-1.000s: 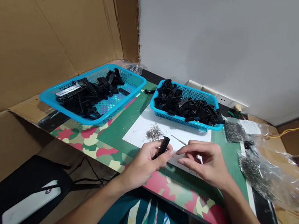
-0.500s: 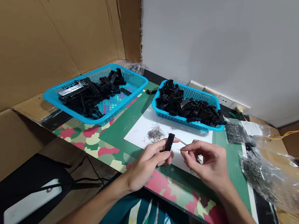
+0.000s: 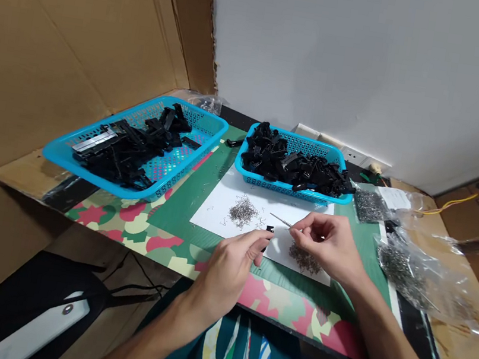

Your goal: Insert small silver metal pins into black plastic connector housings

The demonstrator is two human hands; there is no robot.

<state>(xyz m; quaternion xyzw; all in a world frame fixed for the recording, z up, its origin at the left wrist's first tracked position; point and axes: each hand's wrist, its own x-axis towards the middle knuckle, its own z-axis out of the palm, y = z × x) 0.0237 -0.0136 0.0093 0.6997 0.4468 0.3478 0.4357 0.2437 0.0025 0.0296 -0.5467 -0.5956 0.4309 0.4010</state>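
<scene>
My left hand (image 3: pixel 231 262) is closed around a small black plastic part (image 3: pixel 270 229); only its top end and a bit of its side show past the fingers. Pinched in my right hand (image 3: pixel 333 244) is a thin metal rod-like tool (image 3: pixel 279 219), its tip pointing left above the paper. The tip is apart from the black part. Below the right hand lies a pile of tiny brownish metal pieces (image 3: pixel 304 259). A second pile of small wire-like metal pieces (image 3: pixel 243 211) is on the white paper (image 3: pixel 205 213), beyond the left hand.
Two blue baskets hold black plastic parts: one at the left (image 3: pixel 151 193), one at the back (image 3: pixel 291 192). Clear bags of metal pieces (image 3: pixel 401 270) lie at the right. Cardboard (image 3: pixel 87 19) walls the left side; a power strip (image 3: pixel 355 156) runs behind.
My left hand has turned, so its back faces up and covers most of the black part. The right hand has shifted slightly up and left, uncovering the brownish pile.
</scene>
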